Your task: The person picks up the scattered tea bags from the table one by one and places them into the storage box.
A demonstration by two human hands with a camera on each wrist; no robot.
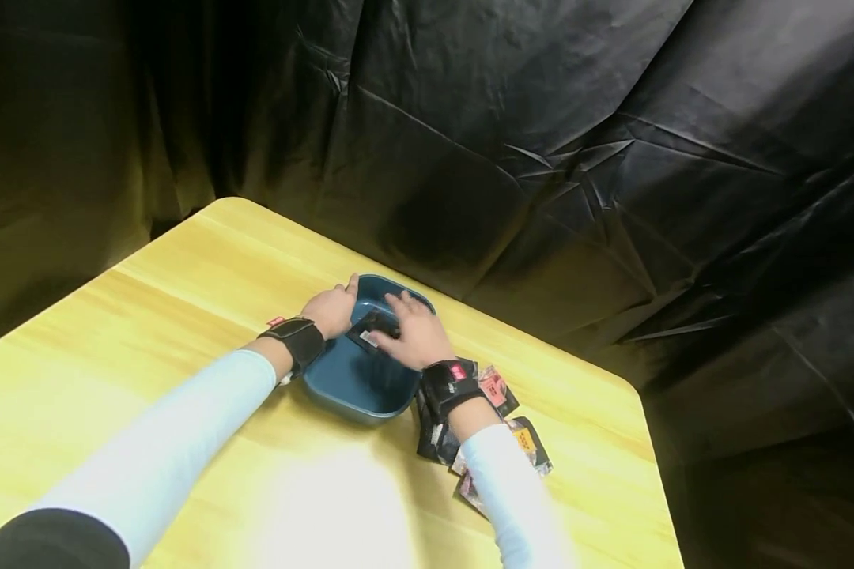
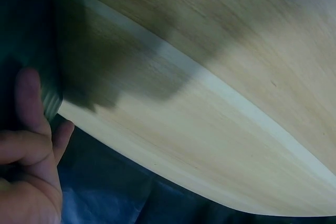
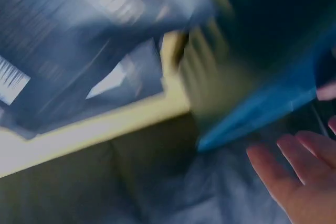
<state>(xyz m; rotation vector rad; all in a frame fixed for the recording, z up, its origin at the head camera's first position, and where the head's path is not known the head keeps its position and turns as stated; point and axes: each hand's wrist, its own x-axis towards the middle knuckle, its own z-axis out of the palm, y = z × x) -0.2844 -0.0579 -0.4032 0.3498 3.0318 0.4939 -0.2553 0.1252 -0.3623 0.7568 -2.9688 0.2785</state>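
A dark blue rectangular plastic bin [image 1: 356, 386] stands on the wooden table. My left hand [image 1: 331, 310] grips its left rim; in the left wrist view, fingers [image 2: 31, 98] lie against the outer wall. My right hand [image 1: 421, 336] hovers over the bin's right side, fingers spread, with nothing held. Below it, inside the bin, lies a black flat packet [image 1: 363, 332] with a white label, partly hidden by the hand. In the right wrist view, the fingers [image 3: 268, 174] show beside the bin's blue rim [image 3: 257, 111].
Several flat dark packets [image 1: 530, 442] with coloured labels lie in an overlapping pile right of the bin, partly under my right forearm. Larger in the right wrist view are dark packets [image 3: 58, 72] with white labels. Black sheeting [image 1: 541, 197] hangs behind the table [image 1: 206, 261].
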